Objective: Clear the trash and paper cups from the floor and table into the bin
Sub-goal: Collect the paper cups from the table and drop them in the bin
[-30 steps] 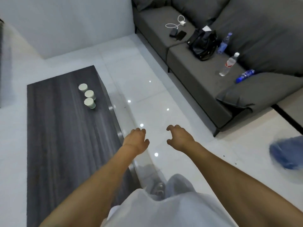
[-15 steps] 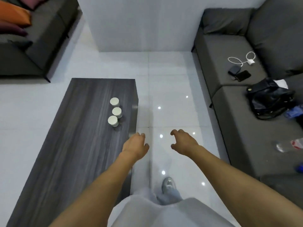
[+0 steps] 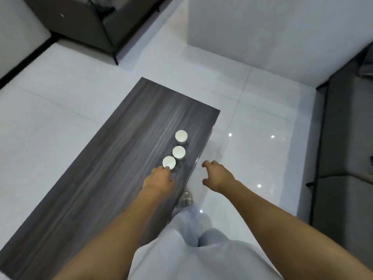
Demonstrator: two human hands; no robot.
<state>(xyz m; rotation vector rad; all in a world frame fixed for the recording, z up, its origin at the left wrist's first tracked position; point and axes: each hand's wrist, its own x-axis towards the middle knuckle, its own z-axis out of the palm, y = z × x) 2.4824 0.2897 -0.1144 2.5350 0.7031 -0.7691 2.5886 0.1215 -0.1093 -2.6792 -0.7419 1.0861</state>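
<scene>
Three cups stood in a row on the counter; left hand touched the nearest, grip unclear, right hand loosely curled, empty.

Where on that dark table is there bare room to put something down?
The table is bare left of the three paper cups, out to its far corner and long left edge. It is crowded by the right edge, where the cups stand in a row and the left hand reaches the nearest.

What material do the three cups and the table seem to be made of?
The three cups look like matte white paper, thin-rimmed, though the blur leaves this open. The table looks like dark grey wood-grain laminate or veneer, showing long streaks and a slight sheen.
</scene>
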